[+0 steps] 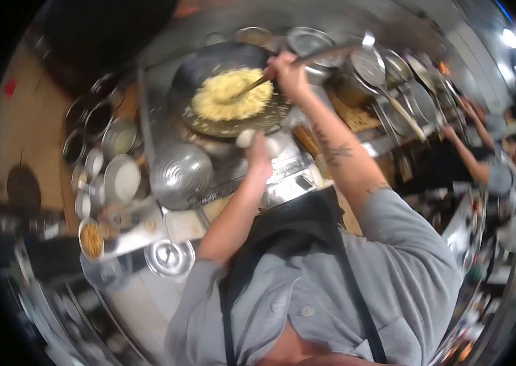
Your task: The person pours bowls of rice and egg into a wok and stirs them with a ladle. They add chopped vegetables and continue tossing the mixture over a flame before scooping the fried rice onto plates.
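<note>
A dark wok [203, 63] holds a heap of yellow food [233, 94], with loose bits scattered along its near side. My right hand [288, 76] is closed around the handle of a long ladle [257, 84], whose head rests in the yellow food. The handle's far end points up to the right. At the wok's near edge, my left hand [259, 152] is closed on a white cloth [247, 138]. Just left of that forearm lies a round metal strainer [182, 175].
Several bowls and pots [122, 178] crowd the left side, with a cup of orange-yellow food [91, 239] below them. A metal lid [170, 258] lies lower left. Pans and a strainer [368, 67] stand at the right. Farther right, other people [502, 174] work with their arms extended.
</note>
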`<state>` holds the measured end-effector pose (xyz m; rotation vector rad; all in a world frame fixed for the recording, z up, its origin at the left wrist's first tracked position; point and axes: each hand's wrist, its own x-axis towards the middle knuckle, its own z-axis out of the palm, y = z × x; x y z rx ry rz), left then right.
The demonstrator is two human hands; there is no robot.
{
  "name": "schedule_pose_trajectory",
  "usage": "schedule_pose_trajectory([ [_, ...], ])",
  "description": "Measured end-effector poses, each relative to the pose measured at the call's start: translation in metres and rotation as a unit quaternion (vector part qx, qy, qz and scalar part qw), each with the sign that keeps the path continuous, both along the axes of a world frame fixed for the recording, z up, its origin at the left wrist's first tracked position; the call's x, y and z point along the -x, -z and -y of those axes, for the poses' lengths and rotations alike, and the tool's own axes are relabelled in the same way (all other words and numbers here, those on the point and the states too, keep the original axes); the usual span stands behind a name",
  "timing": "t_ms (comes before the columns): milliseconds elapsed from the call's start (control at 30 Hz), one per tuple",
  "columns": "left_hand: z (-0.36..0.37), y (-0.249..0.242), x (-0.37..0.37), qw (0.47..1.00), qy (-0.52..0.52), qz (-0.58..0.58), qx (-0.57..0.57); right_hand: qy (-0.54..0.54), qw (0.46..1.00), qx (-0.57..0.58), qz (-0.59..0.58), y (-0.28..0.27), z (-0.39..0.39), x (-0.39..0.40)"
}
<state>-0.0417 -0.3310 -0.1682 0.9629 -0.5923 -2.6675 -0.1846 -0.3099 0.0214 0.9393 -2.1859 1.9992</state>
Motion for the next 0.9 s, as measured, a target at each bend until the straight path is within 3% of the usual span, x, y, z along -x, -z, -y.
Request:
schedule_pose_trajectory([
  [33, 0.010, 0.028, -0.007, 0.996, 0.080, -0.034, -0.029, 0.003, 0.999, 0.023, 0.036, 0.020, -0.026, -0.015],
  [67, 0.008, -0.045, -0.047, 0.988, 0.124, -0.083, -0.031, 0.016, 0.987, -0.022, 0.158, 0.080, -0.044, 0.015],
  [100, 0.015, -0.057, -0.063, 0.974, 0.200, -0.099, -0.041, 0.069, 0.951, 0.012, 0.302, 0.043, -0.071, -0.043],
  [133, 0.023, -0.066, -0.082, 0.963, 0.254, -0.094, -0.009, -0.003, 0.926, 0.021, 0.378, 0.058, -0.098, -0.052],
  [200, 0.037, -0.049, -0.108, 0.969, 0.246, 0.000, 0.019, -0.135, 0.854, 0.031, 0.501, 0.109, -0.150, -0.066],
  [233, 0.051, -0.039, -0.120, 0.959, 0.284, 0.006, 0.003, -0.127, 0.846, 0.022, 0.517, 0.110, -0.172, -0.095],
  [267, 0.094, 0.025, -0.121, 0.923, 0.360, -0.006, 0.138, -0.141, 0.831, 0.004, 0.539, 0.108, -0.181, -0.117],
  [333, 0.110, 0.019, -0.129, 0.926, 0.364, 0.045, 0.096, -0.163, 0.818, 0.002, 0.552, 0.114, -0.218, -0.151],
  [433, 0.113, 0.025, -0.123, 0.913, 0.388, 0.073, 0.105, -0.007, 0.798, 0.083, 0.596, 0.109, -0.299, -0.224],
  [500, 0.101, 0.023, -0.106, 0.899, 0.416, 0.078, 0.115, 0.167, 0.764, 0.124, 0.611, 0.147, -0.360, -0.257],
  [567, 0.077, 0.020, -0.085, 0.885, 0.443, 0.070, 0.126, 0.345, 0.719, 0.234, 0.556, 0.172, -0.434, -0.299],
  [600, 0.060, 0.018, -0.072, 0.878, 0.456, 0.062, 0.134, 0.411, 0.664, 0.272, 0.562, 0.171, -0.476, -0.319],
  [633, 0.041, 0.018, -0.059, 0.869, 0.472, 0.050, 0.140, 0.455, 0.691, 0.259, 0.498, 0.162, -0.520, -0.350],
  [667, 0.020, 0.019, -0.045, 0.859, 0.489, 0.033, 0.147, 0.534, 0.611, 0.390, 0.435, 0.122, -0.547, -0.374],
  [733, -0.023, 0.038, -0.006, 0.829, 0.531, -0.039, 0.171, 0.585, 0.559, 0.527, 0.261, 0.176, -0.662, -0.435],
  [767, -0.067, 0.031, 0.007, 0.802, 0.560, -0.105, 0.182, 0.639, 0.474, 0.570, 0.205, 0.170, -0.693, -0.453],
  [800, -0.109, 0.025, 0.004, 0.818, 0.549, -0.031, 0.168, 0.688, 0.380, 0.601, 0.141, 0.161, -0.730, -0.477],
  [833, -0.178, -0.022, -0.015, 0.834, 0.529, 0.043, 0.151, 0.727, 0.279, 0.623, 0.072, 0.147, -0.763, -0.504],
  [900, -0.273, -0.066, -0.025, 0.756, 0.645, 0.096, 0.056, 0.749, 0.190, 0.634, 0.042, 0.125, -0.795, -0.542],
])
